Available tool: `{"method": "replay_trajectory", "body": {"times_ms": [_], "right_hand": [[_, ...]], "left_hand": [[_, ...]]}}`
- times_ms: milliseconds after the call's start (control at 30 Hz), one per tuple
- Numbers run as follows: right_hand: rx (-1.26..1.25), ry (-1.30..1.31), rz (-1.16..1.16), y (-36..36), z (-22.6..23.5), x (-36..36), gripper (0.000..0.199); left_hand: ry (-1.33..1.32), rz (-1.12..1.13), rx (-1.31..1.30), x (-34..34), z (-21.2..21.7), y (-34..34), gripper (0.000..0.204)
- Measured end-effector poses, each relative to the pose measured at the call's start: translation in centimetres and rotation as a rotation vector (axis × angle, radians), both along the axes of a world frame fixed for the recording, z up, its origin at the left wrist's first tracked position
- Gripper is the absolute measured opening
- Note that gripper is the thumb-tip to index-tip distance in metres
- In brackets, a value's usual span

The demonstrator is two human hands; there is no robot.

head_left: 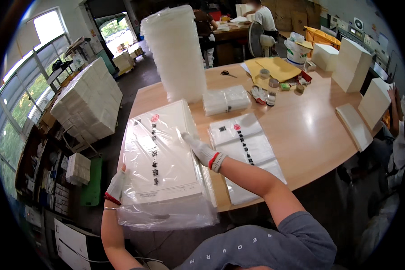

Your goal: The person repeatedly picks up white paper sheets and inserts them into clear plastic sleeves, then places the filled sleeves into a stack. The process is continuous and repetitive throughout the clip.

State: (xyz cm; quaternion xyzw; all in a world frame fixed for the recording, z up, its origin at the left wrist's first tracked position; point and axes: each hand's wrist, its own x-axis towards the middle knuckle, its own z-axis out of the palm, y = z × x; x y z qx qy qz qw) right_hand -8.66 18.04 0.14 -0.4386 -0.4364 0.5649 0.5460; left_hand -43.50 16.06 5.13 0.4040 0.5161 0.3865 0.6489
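Observation:
A thick stack of white paper in a clear plastic bag [141,148] lies before me at the table's left side, printed with black characters and a red round mark. The bag's loose, crumpled end hangs over the near edge. My left hand [115,186], in a white glove with a red cuff, grips the stack's left edge; most of its fingers are hidden. My right hand [201,149], gloved alike, lies with outstretched fingers on the stack's right edge. Beside it to the right rests a pile of flat printed plastic bags [245,148].
A tall translucent plastic pile [173,54] rises behind the stack, next to a folded plastic bundle [226,100]. Scissors [227,73], a jar [272,92] and yellow paper [272,69] lie farther back. White blocks [352,65] stand at the right, near another person's hand [393,96].

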Motion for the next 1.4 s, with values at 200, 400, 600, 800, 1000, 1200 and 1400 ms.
{"method": "replay_trajectory", "body": {"times_ms": [200,400,600,800,1000,1200,1400], "right_hand": [[0.116,-0.156,-0.009,-1.3,0.3,-0.1,0.072],[-0.021,0.062,0.119,-9.5,-5.9,10.2,0.040],[-0.471,0.039,-0.427,-23.0,-10.9,35.6,0.045],[-0.468,-0.362,-0.724,-30.8,-10.7,60.5,0.048],[-0.513,-0.942,-0.966,-35.5,-12.0,83.9,0.042],[-0.881,-1.486,-1.251,-37.4,-13.7,101.3,0.047],[-0.975,-1.572,-1.118,-36.5,-14.3,108.3,0.053]], "left_hand": [[0.386,0.091,0.257,-1.1,0.1,-0.4,0.049],[0.908,0.306,0.894,-0.5,6.1,-8.3,0.046],[0.155,0.030,0.939,11.0,4.3,-17.0,0.037],[-0.145,-0.029,0.378,34.9,-15.0,-20.6,0.022],[0.864,-0.989,1.011,68.2,-18.4,-21.1,0.068],[1.098,-1.229,1.186,77.2,-20.7,-24.4,0.082],[1.117,-1.205,1.232,78.7,-20.0,-24.1,0.086]]}}
